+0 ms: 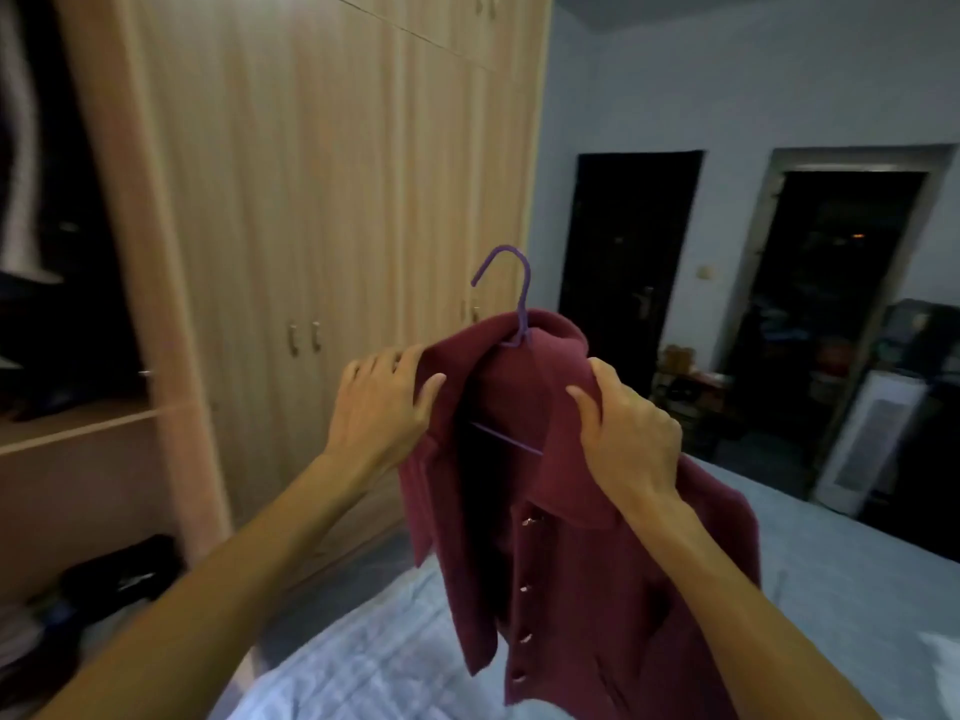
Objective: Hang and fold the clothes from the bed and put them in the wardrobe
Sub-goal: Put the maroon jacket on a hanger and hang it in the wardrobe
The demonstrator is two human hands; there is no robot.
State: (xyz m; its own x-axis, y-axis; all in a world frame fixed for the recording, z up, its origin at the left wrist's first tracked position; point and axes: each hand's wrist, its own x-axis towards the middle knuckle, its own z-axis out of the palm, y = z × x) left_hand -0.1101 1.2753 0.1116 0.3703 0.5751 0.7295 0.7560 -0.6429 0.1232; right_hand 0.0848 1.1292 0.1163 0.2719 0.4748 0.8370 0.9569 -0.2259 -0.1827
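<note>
Your left hand and right hand grip 1 maroon shirt, already on its purple hanger; open wardrobe waits at 9 o'clock

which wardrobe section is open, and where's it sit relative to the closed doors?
The far-left wardrobe section, beside the left hand: dark interior and a shelf show. The light wooden doors with paired handles to its right are shut.

No readable text, label, brand, number or sign is showing anywhere in the view: nothing legible is appearing on the maroon shirt, the purple hanger, the wardrobe doors or the far wall, and motion blur is softening fine detail
</note>
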